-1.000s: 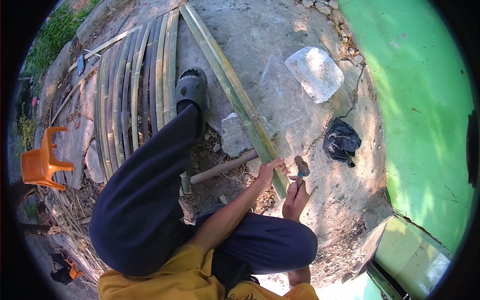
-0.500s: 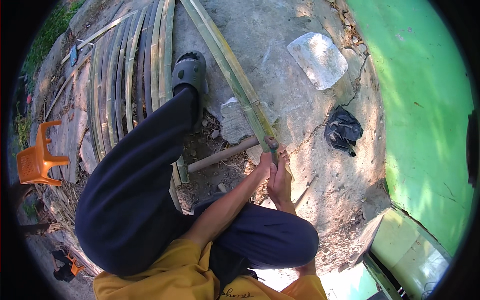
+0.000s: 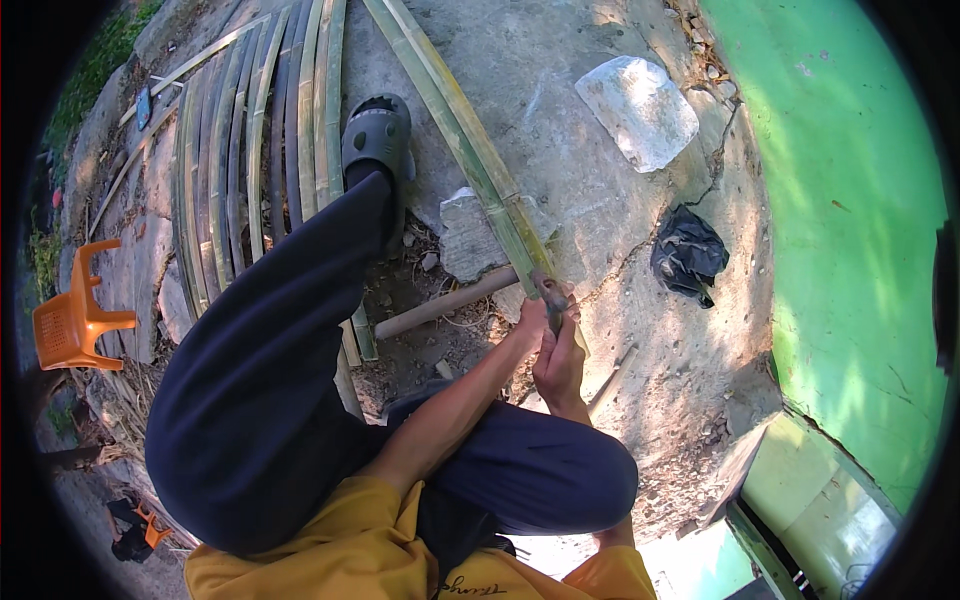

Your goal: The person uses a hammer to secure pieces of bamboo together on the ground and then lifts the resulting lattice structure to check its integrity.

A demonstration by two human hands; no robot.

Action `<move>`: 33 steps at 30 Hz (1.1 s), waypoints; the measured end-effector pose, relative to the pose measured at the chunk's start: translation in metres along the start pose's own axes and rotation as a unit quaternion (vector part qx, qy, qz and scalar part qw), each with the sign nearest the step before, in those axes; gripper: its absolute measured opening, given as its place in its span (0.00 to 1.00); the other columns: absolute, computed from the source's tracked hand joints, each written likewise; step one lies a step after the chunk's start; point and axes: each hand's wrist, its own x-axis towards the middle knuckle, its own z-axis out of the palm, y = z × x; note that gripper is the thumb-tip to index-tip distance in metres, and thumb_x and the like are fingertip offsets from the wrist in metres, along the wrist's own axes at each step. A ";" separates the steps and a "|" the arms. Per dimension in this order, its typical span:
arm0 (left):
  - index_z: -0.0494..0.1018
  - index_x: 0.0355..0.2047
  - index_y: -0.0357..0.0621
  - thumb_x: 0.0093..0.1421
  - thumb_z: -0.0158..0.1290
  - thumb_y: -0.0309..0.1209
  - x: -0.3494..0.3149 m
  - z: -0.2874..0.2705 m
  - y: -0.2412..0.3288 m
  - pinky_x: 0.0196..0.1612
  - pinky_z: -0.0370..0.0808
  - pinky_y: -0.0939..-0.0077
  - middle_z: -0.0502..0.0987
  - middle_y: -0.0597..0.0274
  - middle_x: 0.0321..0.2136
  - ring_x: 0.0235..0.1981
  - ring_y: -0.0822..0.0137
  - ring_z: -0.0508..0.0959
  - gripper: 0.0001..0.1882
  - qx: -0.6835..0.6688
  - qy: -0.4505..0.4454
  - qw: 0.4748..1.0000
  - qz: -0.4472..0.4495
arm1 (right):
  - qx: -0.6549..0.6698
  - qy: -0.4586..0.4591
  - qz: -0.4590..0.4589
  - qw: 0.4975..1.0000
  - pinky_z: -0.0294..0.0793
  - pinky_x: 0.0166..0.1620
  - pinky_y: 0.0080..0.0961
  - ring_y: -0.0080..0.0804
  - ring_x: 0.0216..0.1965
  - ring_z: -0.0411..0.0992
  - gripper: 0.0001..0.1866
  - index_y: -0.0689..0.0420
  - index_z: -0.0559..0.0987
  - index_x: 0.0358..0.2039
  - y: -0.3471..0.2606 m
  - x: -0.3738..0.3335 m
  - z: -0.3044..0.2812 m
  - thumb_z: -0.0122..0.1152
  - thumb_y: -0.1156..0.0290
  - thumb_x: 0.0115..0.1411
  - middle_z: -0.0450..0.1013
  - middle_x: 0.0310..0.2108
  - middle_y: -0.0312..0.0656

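Observation:
A long split bamboo pole (image 3: 480, 180), green and yellow with a lengthwise gap, slants from the far edge down to my hands. My left hand (image 3: 533, 318) is closed round its near end. Close beside it on the right, my right hand (image 3: 560, 368) is closed on a short dark tool with a brownish end (image 3: 551, 292), pressed against the bamboo. Its exact kind cannot be made out, and my fingers hide part of it. Below the pole, a round wooden stick (image 3: 445, 306) lies crosswise, left of my hands.
Several bamboo strips (image 3: 250, 140) lie side by side at the far left. A pale stone slab (image 3: 640, 112) and a black plastic bag (image 3: 690, 255) are on the ground to the right, before a green wall (image 3: 850, 200). An orange plastic chair (image 3: 85, 310) stands left.
The dark tool's end has tilted and shifted slightly right along the bamboo. My hands stay almost in place at the near end, and the whole view has shifted a little.

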 end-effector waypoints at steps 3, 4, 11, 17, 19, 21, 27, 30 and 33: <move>0.71 0.31 0.43 0.62 0.50 0.28 0.000 -0.001 0.001 0.27 0.69 0.74 0.67 0.68 0.22 0.23 0.71 0.70 0.04 0.006 -0.018 1.000 0.000 | -0.027 -0.037 0.004 0.999 0.71 0.28 0.49 0.65 0.29 0.74 0.17 0.65 0.67 0.54 0.003 0.003 -0.003 0.46 0.71 0.68 0.74 0.29 0.62; 0.71 0.32 0.43 0.62 0.51 0.30 0.001 -0.001 0.001 0.27 0.69 0.73 0.68 0.67 0.23 0.23 0.71 0.70 0.04 0.071 0.016 0.997 0.010 | -0.006 -0.017 0.008 1.000 0.71 0.28 0.49 0.65 0.29 0.74 0.16 0.64 0.67 0.53 0.004 0.004 -0.004 0.47 0.72 0.68 0.74 0.29 0.62; 0.74 0.33 0.44 0.62 0.54 0.30 0.003 -0.010 0.000 0.31 0.74 0.71 0.74 0.65 0.27 0.25 0.67 0.75 0.04 0.043 -0.005 0.999 0.019 | -0.030 -0.038 0.009 0.999 0.71 0.27 0.49 0.64 0.27 0.74 0.15 0.63 0.67 0.52 0.003 0.008 -0.009 0.47 0.73 0.67 0.73 0.26 0.60; 0.73 0.31 0.45 0.63 0.56 0.33 0.004 -0.005 -0.001 0.27 0.71 0.72 0.70 0.69 0.23 0.22 0.72 0.71 0.06 0.095 0.073 0.992 0.026 | 0.011 0.013 -0.030 0.999 0.72 0.27 0.49 0.63 0.26 0.74 0.15 0.63 0.68 0.52 0.002 0.008 -0.013 0.48 0.73 0.67 0.74 0.26 0.59; 0.72 0.30 0.46 0.62 0.55 0.33 0.005 -0.003 0.001 0.26 0.69 0.72 0.70 0.69 0.23 0.22 0.72 0.71 0.06 0.073 0.030 0.997 0.025 | 0.008 0.028 -0.078 0.996 0.72 0.26 0.47 0.62 0.25 0.74 0.15 0.64 0.67 0.52 0.001 0.010 -0.013 0.48 0.73 0.67 0.74 0.25 0.58; 0.70 0.26 0.48 0.61 0.55 0.32 0.005 -0.002 0.001 0.23 0.66 0.72 0.69 0.69 0.22 0.22 0.73 0.70 0.08 0.059 0.032 0.998 -0.006 | -0.067 -0.050 -0.004 0.996 0.73 0.28 0.46 0.58 0.27 0.77 0.13 0.62 0.69 0.50 0.002 0.013 -0.013 0.45 0.73 0.67 0.75 0.29 0.58; 0.71 0.28 0.46 0.61 0.54 0.29 -0.001 -0.001 0.000 0.27 0.69 0.74 0.70 0.68 0.23 0.24 0.72 0.71 0.05 0.141 0.120 0.982 0.028 | 0.014 0.016 -0.027 0.999 0.75 0.28 0.43 0.57 0.28 0.78 0.13 0.63 0.69 0.50 0.004 0.011 -0.017 0.44 0.74 0.67 0.76 0.30 0.59; 0.72 0.29 0.46 0.61 0.55 0.29 -0.002 0.004 0.005 0.28 0.70 0.74 0.71 0.68 0.24 0.24 0.72 0.71 0.04 0.090 0.035 0.995 0.021 | -0.077 -0.075 -0.002 0.994 0.76 0.30 0.44 0.58 0.30 0.78 0.16 0.64 0.69 0.53 0.007 0.011 -0.015 0.44 0.72 0.68 0.77 0.31 0.58; 0.72 0.30 0.45 0.61 0.56 0.31 -0.002 0.008 0.006 0.29 0.70 0.74 0.71 0.68 0.25 0.25 0.72 0.71 0.05 0.127 0.066 0.988 0.058 | -0.005 -0.022 -0.001 1.000 0.74 0.28 0.45 0.59 0.29 0.77 0.13 0.64 0.68 0.49 0.008 0.013 -0.014 0.47 0.73 0.67 0.75 0.28 0.57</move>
